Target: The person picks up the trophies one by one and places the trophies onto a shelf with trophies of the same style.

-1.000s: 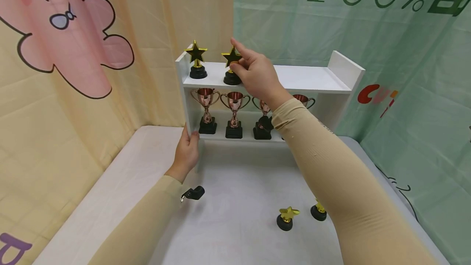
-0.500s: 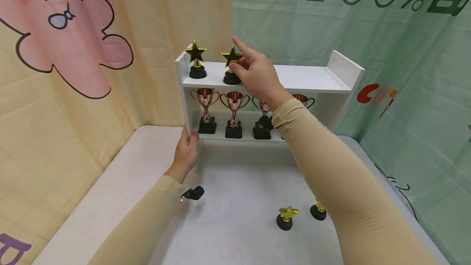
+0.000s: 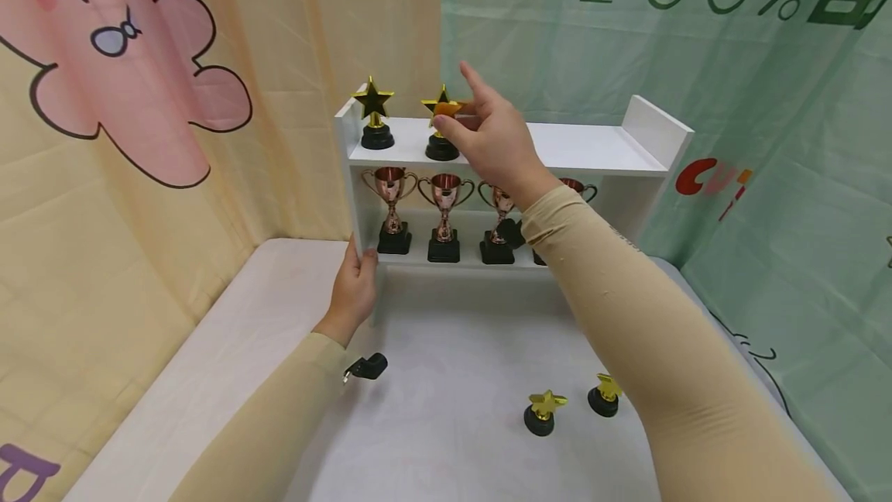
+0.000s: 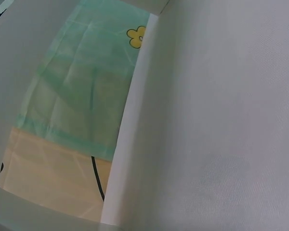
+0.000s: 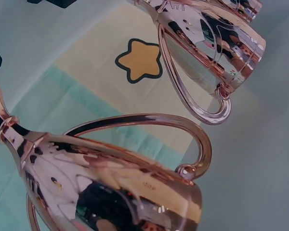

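White shelving [image 3: 578, 144] stands at the far side of a pale counter [image 3: 446, 347] as a person in beige sleeves reaches over it with the right hand [image 3: 496, 138], its index finger extended upward and its thumb apart from it — a loose, uncurled hand. Just in front of that thumb is the second star trophy [image 3: 441, 148], upright on the top shelf on its black base; whether thumb and star touch cannot be told. To its left, near the end panel, the first star trophy [image 3: 377, 115] stands upright on the same shelf. The left hand [image 3: 353, 293] grips the unit's left side low down, thumb at the front edge. Copper-coloured cups [image 3: 444, 208] on square black bases line the lower shelf, the rightmost largely hidden by the right sleeve [image 3: 627, 316]; the right wrist view shows their polished bowls and curved handles up close. Two more star trophies [image 3: 545, 404] stand near each other on the counter, toward the person and to the right. Behind hang printed cloths — a yellow one [image 3: 300, 99] bearing a pink bear [image 3: 132, 99], and a green one [image 3: 557, 60] with lettering.
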Motion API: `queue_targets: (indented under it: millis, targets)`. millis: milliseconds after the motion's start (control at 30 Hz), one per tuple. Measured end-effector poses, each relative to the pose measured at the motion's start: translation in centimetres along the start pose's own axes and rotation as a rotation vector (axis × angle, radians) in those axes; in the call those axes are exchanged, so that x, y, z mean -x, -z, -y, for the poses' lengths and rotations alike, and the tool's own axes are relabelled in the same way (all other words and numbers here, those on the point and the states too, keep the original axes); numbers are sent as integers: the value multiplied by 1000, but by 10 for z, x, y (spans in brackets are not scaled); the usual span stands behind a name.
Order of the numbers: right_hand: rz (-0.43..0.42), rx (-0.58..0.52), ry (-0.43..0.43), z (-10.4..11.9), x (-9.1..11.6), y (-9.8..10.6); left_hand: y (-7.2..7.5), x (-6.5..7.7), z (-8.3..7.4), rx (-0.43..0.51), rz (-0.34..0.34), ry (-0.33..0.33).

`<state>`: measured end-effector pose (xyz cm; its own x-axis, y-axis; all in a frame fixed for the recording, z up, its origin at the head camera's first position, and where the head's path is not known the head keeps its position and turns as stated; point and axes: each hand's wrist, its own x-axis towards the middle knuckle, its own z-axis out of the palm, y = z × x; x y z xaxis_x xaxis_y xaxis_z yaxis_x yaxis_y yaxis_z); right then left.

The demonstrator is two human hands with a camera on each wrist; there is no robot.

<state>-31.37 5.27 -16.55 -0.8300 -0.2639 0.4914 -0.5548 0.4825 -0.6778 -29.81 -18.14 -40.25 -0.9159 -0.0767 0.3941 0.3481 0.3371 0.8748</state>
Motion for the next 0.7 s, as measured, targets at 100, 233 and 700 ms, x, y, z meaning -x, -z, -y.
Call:
queue_targets:
  millis: [100,233,700]
  targets:
    - [8,0,-14,0,2,4,-1,1,-2,-1,-3,8]
    - [31,24,-37,2,5,10,-2,1,-3,-8,-15,20]
    - [64,115,-53,-14,36,41,-5,2,-1,-10,-27,21]
